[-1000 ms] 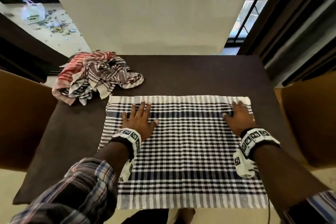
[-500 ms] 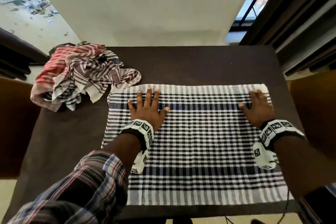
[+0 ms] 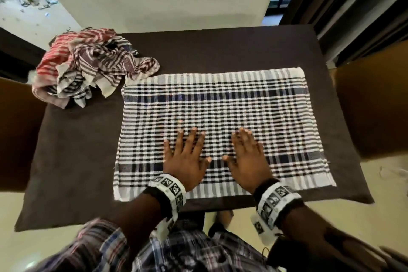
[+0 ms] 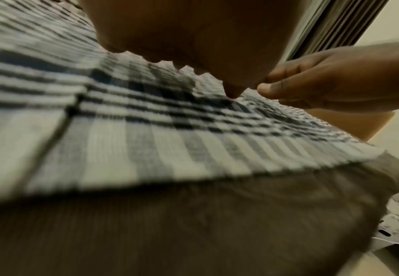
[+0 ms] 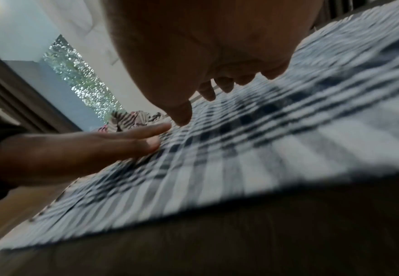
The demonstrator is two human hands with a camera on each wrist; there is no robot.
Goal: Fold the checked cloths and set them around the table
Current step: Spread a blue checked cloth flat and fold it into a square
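Observation:
A black-and-white checked cloth (image 3: 220, 112) lies spread flat on the dark brown table (image 3: 72, 161). My left hand (image 3: 186, 157) and my right hand (image 3: 247, 157) lie side by side on its near middle, palms down, fingers straight and spread. The wrist views show the same cloth (image 4: 146, 130) (image 5: 241, 149) under each palm, blurred. In the left wrist view my right hand (image 4: 323, 84) is at the right; in the right wrist view my left hand (image 5: 75, 149) is at the left.
A crumpled heap of red and dark checked cloths (image 3: 88, 66) sits at the table's far left corner. Brown chair backs (image 3: 373, 106) (image 3: 15, 130) flank the table on both sides. A white wall is beyond the far edge, window bars at right.
Both hands have slid from the cloth's far edge, wide apart, to its near middle, close together. The camera view has shifted downward.

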